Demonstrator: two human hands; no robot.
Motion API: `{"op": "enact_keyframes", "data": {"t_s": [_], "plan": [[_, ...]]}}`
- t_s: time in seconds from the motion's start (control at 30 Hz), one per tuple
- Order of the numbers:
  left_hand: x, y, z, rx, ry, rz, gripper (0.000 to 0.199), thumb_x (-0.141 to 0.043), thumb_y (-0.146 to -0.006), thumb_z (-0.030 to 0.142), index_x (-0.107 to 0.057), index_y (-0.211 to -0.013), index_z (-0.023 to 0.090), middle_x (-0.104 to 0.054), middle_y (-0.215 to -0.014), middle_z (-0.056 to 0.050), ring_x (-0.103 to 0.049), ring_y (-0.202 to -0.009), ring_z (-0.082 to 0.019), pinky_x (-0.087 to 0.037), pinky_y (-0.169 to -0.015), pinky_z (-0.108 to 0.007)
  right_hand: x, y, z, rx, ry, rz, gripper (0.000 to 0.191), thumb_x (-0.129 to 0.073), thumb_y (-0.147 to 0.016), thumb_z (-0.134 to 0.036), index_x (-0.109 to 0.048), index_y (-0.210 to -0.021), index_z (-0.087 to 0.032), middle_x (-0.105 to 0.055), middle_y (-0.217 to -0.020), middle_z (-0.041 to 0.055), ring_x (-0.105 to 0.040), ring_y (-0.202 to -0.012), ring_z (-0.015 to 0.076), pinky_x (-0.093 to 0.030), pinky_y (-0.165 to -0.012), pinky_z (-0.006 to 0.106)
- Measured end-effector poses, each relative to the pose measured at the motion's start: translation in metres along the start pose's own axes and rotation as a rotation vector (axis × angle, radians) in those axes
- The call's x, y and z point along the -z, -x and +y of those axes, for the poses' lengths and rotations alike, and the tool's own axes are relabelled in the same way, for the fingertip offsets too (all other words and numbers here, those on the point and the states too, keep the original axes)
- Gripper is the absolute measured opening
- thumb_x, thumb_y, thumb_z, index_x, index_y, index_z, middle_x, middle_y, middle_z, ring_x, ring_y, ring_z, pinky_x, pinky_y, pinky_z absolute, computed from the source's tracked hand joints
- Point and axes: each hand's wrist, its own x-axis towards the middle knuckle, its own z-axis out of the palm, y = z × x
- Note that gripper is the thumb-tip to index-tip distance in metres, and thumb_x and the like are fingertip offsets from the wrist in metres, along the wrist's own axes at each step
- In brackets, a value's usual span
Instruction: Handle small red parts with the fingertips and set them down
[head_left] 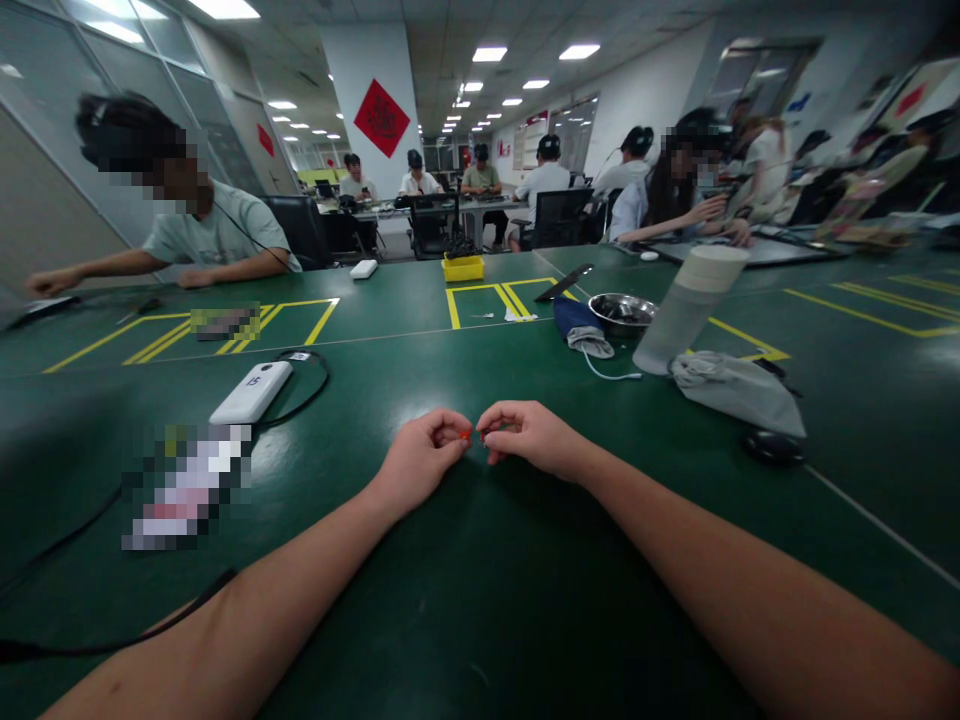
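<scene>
My left hand pinches a tiny orange-red piece between thumb and index finger, at the middle of the green table. Just to its right, my right hand has thumb and fingers pinched together. Something very small and dark or reddish shows at those fingertips, too small to name. The two sets of fingertips nearly meet, with a narrow gap between them. Both forearms reach in from the lower corners.
At the left are a white power bank, its black cable and a blurred phone-like object. A translucent bottle, metal bowl, grey pouch and black mouse stand right. A yellow tray is farther back. People sit around.
</scene>
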Motion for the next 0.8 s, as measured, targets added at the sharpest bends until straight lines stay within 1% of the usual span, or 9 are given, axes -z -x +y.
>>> {"op": "enact_keyframes", "data": {"t_s": [0.13, 0.3, 0.43, 0.53, 0.63, 0.73, 0.8], "plan": [[-0.0025, 0.001, -0.0019, -0.021, 0.001, -0.028, 0.013, -0.057, -0.079, 0.016, -0.059, -0.091, 0.016, -0.068, -0.08, -0.003, -0.065, -0.072, -0.014, -0.049, -0.066, -0.025, -0.0036, -0.0007, 0.0009, -0.036, -0.043, 0.001, 0.02, -0.065, -0.075, -0.02, -0.062, -0.093, -0.012, -0.065, -0.079, 0.0051, -0.067, -0.071, 0.0161, -0.055, -0.07, 0.031], [-0.0043, 0.0029, -0.0049, -0.145, -0.249, 0.049, 0.008, -0.056, -0.077, 0.012, -0.06, -0.083, 0.017, -0.063, -0.076, 0.0, -0.06, -0.069, -0.012, -0.047, -0.066, -0.025, -0.0033, -0.0007, 0.0017, -0.03, -0.007, -0.018, 0.021, -0.064, -0.076, -0.019, -0.063, -0.095, -0.011, -0.067, -0.077, 0.0053, -0.067, -0.069, 0.0152, -0.055, -0.069, 0.03], [-0.0042, 0.0037, -0.0054, -0.17, -0.352, 0.068, 0.006, -0.057, -0.078, 0.014, -0.06, -0.082, 0.018, -0.061, -0.075, 0.0, -0.058, -0.068, -0.012, -0.046, -0.064, -0.024, -0.0012, -0.0006, 0.0032, -0.027, -0.012, -0.037, 0.022, -0.065, -0.076, -0.02, -0.063, -0.096, -0.011, -0.067, -0.078, 0.0057, -0.066, -0.067, 0.0142, -0.054, -0.068, 0.029], [-0.0041, 0.0038, -0.0048, -0.182, -0.348, 0.06, 0.007, -0.057, -0.079, 0.016, -0.061, -0.084, 0.018, -0.061, -0.077, 0.0, -0.059, -0.069, -0.013, -0.047, -0.064, -0.024, 0.0001, -0.0008, 0.0048, -0.024, -0.042, -0.051, 0.024, -0.068, -0.075, -0.021, -0.062, -0.096, -0.011, -0.068, -0.08, 0.0064, -0.066, -0.068, 0.0147, -0.054, -0.068, 0.03], [-0.0038, 0.0038, -0.0038, -0.186, -0.303, 0.028, 0.012, -0.056, -0.078, 0.013, -0.063, -0.088, 0.017, -0.063, -0.081, -0.002, -0.061, -0.073, -0.013, -0.048, -0.068, -0.025, 0.0004, -0.0003, 0.0043, -0.034, -0.063, -0.049, 0.025, -0.069, -0.074, -0.023, -0.062, -0.095, -0.012, -0.068, -0.078, 0.0058, -0.067, -0.069, 0.0153, -0.055, -0.069, 0.031], [-0.0031, 0.0037, -0.0032, -0.167, -0.277, 0.015, 0.016, -0.055, -0.079, 0.013, -0.064, -0.092, 0.017, -0.065, -0.084, -0.003, -0.063, -0.075, -0.013, -0.049, -0.07, -0.025, 0.0001, 0.0006, 0.0022, -0.047, -0.072, -0.032, 0.024, -0.07, -0.074, -0.024, -0.061, -0.094, -0.011, -0.068, -0.078, 0.006, -0.067, -0.07, 0.0159, -0.055, -0.07, 0.032], [-0.0026, 0.0035, -0.0034, -0.146, -0.282, 0.019, 0.017, -0.054, -0.08, 0.014, -0.065, -0.093, 0.018, -0.067, -0.084, -0.003, -0.063, -0.074, -0.014, -0.049, -0.068, -0.025, 0.0001, 0.0009, 0.0019, -0.048, -0.077, -0.027, 0.024, -0.069, -0.075, -0.024, -0.061, -0.094, -0.011, -0.068, -0.081, 0.0068, -0.068, -0.072, 0.0165, -0.056, -0.071, 0.032]]}}
